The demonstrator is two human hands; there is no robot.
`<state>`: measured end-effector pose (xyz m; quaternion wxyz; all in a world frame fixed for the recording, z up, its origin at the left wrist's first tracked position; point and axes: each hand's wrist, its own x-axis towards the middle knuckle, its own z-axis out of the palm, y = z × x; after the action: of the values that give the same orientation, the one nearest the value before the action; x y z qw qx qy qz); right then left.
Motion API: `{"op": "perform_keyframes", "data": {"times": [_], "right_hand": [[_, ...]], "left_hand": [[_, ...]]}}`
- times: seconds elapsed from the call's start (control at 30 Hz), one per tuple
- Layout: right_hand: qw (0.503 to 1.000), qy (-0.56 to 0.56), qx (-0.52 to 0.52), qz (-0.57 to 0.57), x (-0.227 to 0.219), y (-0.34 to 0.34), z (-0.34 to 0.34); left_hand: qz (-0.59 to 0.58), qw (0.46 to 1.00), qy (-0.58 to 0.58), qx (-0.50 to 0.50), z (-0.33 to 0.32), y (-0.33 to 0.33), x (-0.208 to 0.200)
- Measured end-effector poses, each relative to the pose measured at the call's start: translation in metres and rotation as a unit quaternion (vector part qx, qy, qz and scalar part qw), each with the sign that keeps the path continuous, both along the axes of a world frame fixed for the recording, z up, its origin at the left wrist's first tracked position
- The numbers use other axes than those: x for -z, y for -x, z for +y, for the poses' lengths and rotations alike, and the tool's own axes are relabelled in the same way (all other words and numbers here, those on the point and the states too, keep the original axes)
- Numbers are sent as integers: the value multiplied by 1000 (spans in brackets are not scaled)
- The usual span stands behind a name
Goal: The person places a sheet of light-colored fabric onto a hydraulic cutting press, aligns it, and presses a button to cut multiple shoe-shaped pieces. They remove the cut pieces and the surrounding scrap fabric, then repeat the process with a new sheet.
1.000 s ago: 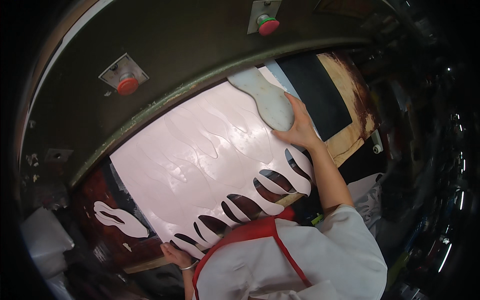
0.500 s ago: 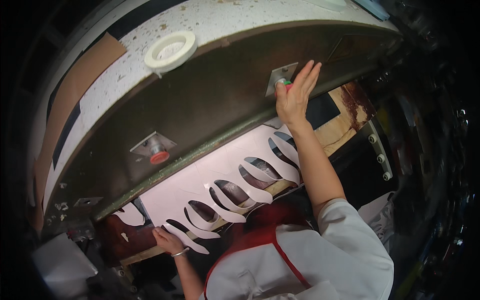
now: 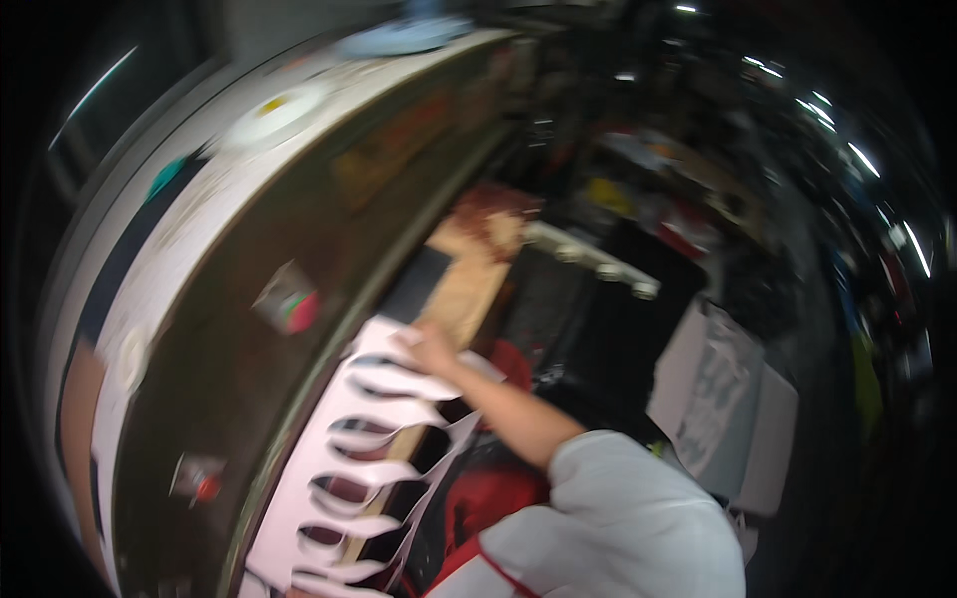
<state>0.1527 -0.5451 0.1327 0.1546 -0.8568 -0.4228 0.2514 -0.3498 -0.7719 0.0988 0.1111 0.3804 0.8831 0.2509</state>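
A pale pink sheet (image 3: 317, 436) with a row of curved cut-outs stretches along the machine bed, its near edge a series of narrow, wavy strips. At its far end my right hand (image 3: 431, 353) is closed on the sheet's edge, though motion blurs the fingers. Dark and brown bed surface shows through the cut-outs. Only a skin-coloured sliver at the lower edge may be my left hand; its fingers are hidden.
Over the bed stands a dark green machine beam (image 3: 224, 369) bearing a pink-red button (image 3: 300, 312) and a red button (image 3: 207, 487). A tape roll (image 3: 133, 359) lies on top. To the right are a roller bar (image 3: 607, 271) and pale cut sheets (image 3: 713, 394).
My right hand has left the upper button and come down to the sheet's far end. The view has swung right, blurring the scene; my left hand has almost gone from the picture.
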Motion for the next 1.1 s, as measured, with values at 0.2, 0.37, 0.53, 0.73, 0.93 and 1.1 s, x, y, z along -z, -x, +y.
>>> {"op": "perform_keyframes", "data": {"times": [0.2,0.37,0.53,0.73,0.93,1.1], "right_hand": [[974,-216,-39,-56,-34,21,-28],[970,-223,-19,-91,-55,-23,-135],[935,-318,-124,-98,-77,-15,-147],[941,-148,-274,-133,-82,24,-127],[943,-186,-266,-79,-80,8,-144],[943,-118,-101,295,-110,-50,-135]], "left_hand": [[-38,998,-39,25,-9,-15,-33],[-29,988,-121,89,-82,2,-9],[4,971,-172,164,-129,31,23],[-56,963,-239,112,-146,25,-29],[-110,972,-206,-31,-130,-40,-79],[-152,953,-150,217,-42,-124,-112]]}}
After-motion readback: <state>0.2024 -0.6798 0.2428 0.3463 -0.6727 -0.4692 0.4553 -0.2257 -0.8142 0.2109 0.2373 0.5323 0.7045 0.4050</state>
